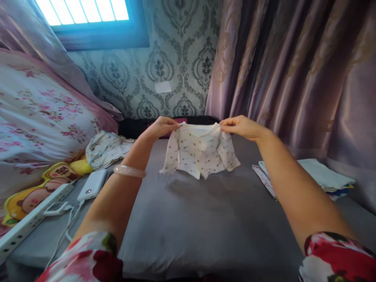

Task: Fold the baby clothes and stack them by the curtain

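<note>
Small patterned shirt (203,150) hung above grey bedsheet (205,227), drawn wide between left hand (161,126) and right hand (242,127), each pinching one shoulder. Long axis, sleeve to sleeve, ran crosswise; neither hand nearer. Folded clothes (326,173) lay right.

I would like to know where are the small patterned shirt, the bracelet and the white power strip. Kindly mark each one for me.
Small patterned shirt (202,150): head view, middle of its body.
Bracelet (129,171): head view, middle of its visible band.
White power strip (35,222): head view, along its socket side.
</note>
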{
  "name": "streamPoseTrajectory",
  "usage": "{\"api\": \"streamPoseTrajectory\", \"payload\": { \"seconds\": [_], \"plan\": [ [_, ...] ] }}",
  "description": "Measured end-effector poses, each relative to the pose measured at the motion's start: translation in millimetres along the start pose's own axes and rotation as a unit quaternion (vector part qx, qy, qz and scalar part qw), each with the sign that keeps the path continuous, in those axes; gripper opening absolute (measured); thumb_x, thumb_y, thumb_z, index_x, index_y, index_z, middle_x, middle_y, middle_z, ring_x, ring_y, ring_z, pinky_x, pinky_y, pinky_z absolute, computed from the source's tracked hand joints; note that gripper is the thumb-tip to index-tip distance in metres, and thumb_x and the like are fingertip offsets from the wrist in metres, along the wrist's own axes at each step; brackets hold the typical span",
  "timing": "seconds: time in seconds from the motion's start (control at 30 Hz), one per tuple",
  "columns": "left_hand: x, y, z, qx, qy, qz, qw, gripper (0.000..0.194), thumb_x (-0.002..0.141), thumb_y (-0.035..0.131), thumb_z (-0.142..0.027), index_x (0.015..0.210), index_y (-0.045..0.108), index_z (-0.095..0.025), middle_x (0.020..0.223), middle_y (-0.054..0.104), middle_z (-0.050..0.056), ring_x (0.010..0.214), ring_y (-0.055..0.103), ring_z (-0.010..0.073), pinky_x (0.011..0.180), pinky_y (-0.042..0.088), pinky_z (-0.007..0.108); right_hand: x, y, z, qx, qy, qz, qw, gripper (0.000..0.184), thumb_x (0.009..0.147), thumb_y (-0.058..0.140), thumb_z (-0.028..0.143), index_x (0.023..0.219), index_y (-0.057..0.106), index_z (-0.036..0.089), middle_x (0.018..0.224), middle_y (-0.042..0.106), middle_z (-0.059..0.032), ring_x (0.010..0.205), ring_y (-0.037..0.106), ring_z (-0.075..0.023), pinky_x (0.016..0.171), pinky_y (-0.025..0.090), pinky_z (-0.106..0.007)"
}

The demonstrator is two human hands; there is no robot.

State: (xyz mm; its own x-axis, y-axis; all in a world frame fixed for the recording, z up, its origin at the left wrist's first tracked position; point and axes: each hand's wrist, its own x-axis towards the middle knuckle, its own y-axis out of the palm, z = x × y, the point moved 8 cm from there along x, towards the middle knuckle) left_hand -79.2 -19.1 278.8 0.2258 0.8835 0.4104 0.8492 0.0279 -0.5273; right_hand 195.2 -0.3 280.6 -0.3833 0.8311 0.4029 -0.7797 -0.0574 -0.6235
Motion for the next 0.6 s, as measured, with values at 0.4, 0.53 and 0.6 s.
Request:
{"api": "streamPoseTrajectory", "payload": {
  "seconds": [0.4, 0.53, 0.6],
  "plan": [
    [-2.5, 22.1, -2.4, -0.103, -0.017, 0.084, 0.991, 0.035, 0.07, 0.073, -0.048, 0.086, 0.076, -0.017, 0.08, 0.073, 0.007, 0.075, 0.065, 0.0183, 0.067, 0.048, 0.029, -2.9, 16.7, 4.4, 0.122, 0.026, 0.09, 0.988, 0.042, 0.062, 0.076, 0.056, 0.081, 0.075, 0.019, 0.075, 0.07, -0.0033, 0.08, 0.063, -0.0191, 0.077, 0.05, -0.034],
    [-1.5, 12.0, 12.5, -0.063, -0.048, 0.026, 0.997, 0.031, 0.065, 0.076, -0.047, 0.072, 0.075, -0.016, 0.069, 0.07, 0.004, 0.068, 0.062, 0.0162, 0.063, 0.045, 0.027, 0.3, 14.1, -2.4, 0.08, 0.049, 0.05, 0.994, 0.035, 0.057, 0.08, 0.051, 0.069, 0.072, 0.019, 0.07, 0.069, -0.0028, 0.074, 0.062, -0.0181, 0.074, 0.05, -0.033],
    [0.6, 10.2, 14.7, -0.083, -0.032, 0.01, 0.996, 0.03, 0.067, 0.075, -0.046, 0.077, 0.075, -0.018, 0.078, 0.073, 0.005, 0.075, 0.063, 0.0163, 0.069, 0.046, 0.027, 3.2, 17.0, -4.4, 0.11, 0.041, 0.047, 0.992, 0.035, 0.06, 0.078, 0.051, 0.073, 0.072, 0.019, 0.075, 0.069, -0.0031, 0.074, 0.061, -0.0171, 0.075, 0.05, -0.033]
  ]
}}
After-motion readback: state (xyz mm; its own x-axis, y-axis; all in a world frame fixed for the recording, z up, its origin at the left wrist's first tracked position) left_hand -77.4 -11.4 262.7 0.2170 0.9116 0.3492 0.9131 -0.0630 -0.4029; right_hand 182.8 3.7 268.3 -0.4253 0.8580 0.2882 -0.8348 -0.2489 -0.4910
